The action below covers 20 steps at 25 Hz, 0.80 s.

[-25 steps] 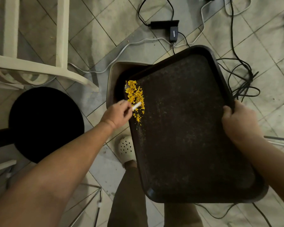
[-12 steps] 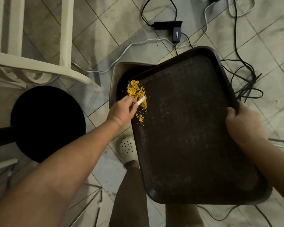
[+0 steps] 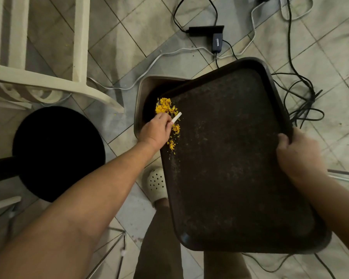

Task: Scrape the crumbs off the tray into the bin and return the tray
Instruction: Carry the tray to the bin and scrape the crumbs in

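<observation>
A dark brown tray [image 3: 230, 158] is held over the floor, its far left corner above a brown bin [image 3: 141, 93]. My right hand [image 3: 298, 158] grips the tray's right rim. My left hand [image 3: 156, 129] pinches a small white scraper [image 3: 176, 117] at the tray's left edge. Yellow crumbs [image 3: 165, 106] are heaped at that far left corner, right over the bin's opening, and a thin trail of them runs back along the edge below the scraper.
A round black stool [image 3: 57, 152] stands to the left. A cream chair frame [image 3: 49, 81] is at the upper left. Cables and a power adapter [image 3: 216, 42] lie on the tiled floor behind and right of the bin. My foot in a white clog [image 3: 155, 183] is below the tray.
My left hand has pushed the scraper away from me along the tray's left edge, bunching the crumbs tighter at the corner over the bin. The right hand keeps its hold.
</observation>
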Tool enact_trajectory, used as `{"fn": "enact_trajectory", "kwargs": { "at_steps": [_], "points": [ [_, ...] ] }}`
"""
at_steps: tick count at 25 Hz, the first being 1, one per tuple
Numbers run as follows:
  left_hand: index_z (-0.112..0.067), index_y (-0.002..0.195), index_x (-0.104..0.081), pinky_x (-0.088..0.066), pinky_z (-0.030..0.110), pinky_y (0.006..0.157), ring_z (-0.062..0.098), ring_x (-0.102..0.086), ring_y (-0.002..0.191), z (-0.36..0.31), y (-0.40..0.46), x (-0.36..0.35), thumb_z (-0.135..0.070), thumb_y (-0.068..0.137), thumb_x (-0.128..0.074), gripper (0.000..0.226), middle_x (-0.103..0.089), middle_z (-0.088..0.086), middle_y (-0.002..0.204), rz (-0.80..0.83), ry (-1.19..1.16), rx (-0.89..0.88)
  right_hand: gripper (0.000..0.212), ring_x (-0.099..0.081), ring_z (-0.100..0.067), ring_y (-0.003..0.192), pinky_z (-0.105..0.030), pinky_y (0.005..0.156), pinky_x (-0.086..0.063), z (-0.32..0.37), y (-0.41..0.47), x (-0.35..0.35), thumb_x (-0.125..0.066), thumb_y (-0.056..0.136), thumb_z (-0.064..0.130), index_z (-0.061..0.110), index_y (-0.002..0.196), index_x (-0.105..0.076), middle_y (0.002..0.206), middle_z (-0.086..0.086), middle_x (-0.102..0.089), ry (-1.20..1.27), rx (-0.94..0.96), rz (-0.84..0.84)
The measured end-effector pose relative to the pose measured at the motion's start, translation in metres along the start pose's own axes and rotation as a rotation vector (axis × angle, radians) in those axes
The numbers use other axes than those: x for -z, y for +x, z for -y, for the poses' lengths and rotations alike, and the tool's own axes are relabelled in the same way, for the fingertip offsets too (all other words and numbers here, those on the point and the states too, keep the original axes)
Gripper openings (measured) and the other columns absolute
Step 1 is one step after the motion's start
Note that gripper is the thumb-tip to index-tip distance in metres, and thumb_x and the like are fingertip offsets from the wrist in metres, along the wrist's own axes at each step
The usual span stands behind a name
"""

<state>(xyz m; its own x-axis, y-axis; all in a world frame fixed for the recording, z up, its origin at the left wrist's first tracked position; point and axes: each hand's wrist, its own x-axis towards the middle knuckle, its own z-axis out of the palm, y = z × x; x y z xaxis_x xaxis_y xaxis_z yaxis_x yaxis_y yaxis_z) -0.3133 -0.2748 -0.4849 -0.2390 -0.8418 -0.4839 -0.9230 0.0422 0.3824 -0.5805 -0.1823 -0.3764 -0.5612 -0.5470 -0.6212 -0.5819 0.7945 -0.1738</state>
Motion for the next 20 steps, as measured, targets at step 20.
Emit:
{"fn": "enact_trajectory", "kwargs": {
  "at_steps": [20],
  "points": [
    [-0.004,0.098,-0.057,-0.045,0.035,0.071,0.030,-0.059,0.091,-0.007,0.025,0.012,-0.018,0.093,-0.048,0.018,-0.059,0.013,0.105,-0.154,-0.088,0.198,0.033,-0.059,-0.035,0.089,-0.051,0.079,-0.051,0.003,-0.003,-0.002,-0.040,0.098,0.030,0.012,0.125,-0.047,0.098,-0.017,-0.059,0.028,0.022,-0.002]
  ]
}}
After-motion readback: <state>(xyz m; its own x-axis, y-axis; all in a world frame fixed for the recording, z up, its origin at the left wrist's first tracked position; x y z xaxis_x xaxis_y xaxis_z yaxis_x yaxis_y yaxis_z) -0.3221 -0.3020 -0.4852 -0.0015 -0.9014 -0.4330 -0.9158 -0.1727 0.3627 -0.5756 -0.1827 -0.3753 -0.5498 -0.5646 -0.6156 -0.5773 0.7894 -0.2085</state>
